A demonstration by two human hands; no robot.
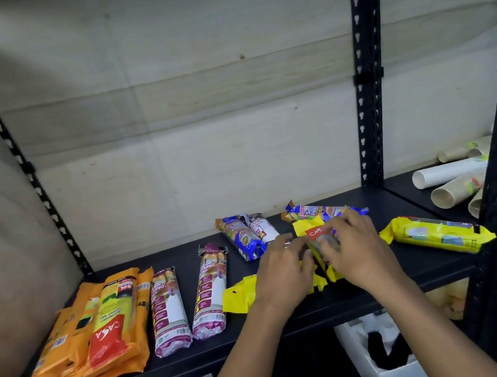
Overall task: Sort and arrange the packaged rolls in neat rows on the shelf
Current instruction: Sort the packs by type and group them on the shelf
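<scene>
Packaged rolls lie on a black shelf [203, 357]. Orange packs [100, 331] are stacked at the left. Beside them two purple-and-white rolls [167, 310] [210, 290] lie side by side. Blue-wrapped rolls [242, 235] [316, 209] sit at the back. A yellow roll [435, 234] lies at the right. My left hand [283, 269] and my right hand [354, 249] both grip yellow packs with a red label [312, 233] near the shelf's middle. A yellow pack end [238, 295] sticks out under my left wrist.
Black perforated uprights [365, 76] frame the bay, with a wooden back panel behind. Paper cup stacks [448, 173] lie on the neighbouring shelf at the right. A white box [384, 376] stands on the level below.
</scene>
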